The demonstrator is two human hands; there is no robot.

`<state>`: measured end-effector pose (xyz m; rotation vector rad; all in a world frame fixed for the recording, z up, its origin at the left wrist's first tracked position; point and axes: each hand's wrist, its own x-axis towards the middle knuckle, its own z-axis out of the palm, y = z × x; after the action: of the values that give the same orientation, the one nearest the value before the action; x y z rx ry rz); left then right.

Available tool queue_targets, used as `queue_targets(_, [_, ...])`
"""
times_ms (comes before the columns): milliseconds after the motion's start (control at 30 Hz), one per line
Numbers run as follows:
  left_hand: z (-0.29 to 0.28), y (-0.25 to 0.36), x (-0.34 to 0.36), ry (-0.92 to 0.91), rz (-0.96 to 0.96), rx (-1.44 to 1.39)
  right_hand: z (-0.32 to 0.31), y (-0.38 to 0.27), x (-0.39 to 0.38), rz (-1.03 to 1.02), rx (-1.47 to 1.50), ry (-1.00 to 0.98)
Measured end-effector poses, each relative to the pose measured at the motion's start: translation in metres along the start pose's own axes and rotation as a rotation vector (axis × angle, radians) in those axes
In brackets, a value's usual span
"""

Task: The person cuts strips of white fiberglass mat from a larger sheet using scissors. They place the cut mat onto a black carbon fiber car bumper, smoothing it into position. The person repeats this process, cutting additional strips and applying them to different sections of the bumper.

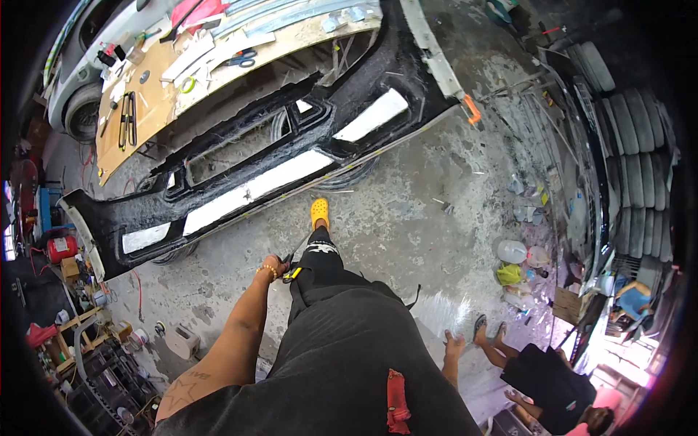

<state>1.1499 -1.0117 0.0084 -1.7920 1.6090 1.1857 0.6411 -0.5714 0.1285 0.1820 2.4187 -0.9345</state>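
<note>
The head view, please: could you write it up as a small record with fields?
Setting: workshop with a stained concrete floor
Left hand: holds scissors with yellow and black handles, blades pointing forward
Right hand: empty, fingers loose, hanging at the person's side
Ahead: large black car bumper on supports
Footwear: yellow clog stepping forward
Nearby: another person low at the right; stacked tyres

A pair of scissors (293, 267) with a yellow-and-black handle is gripped in the left hand (273, 267). Beyond the grip, a black bumper shell (240, 156) is propped. The right hand (454, 344), apparently empty, is held low, well apart.
</note>
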Motion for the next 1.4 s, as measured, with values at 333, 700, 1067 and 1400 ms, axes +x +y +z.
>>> queue_targets(333, [-0.078, 0.045, 0.117, -0.157, 0.038, -0.233, 0.041, -0.179, -0.034, -0.247, -0.195, 0.026])
queue_targets(700, [-0.04, 0.044, 0.155, -0.257, 0.17, -0.143, 0.095, -0.261, -0.043, -0.278, -0.5, -0.005])
queue_targets(1067, [-0.113, 0.057, 0.176, -0.196, -0.098, 0.097, 0.138, -0.274, -0.051, -0.216, -0.177, 0.176])
queue_targets(1400, [-0.2, 0.417, 0.156, 0.022, 0.667, 0.187, 0.111, -0.176, -0.036, -0.017, 0.137, 0.194])
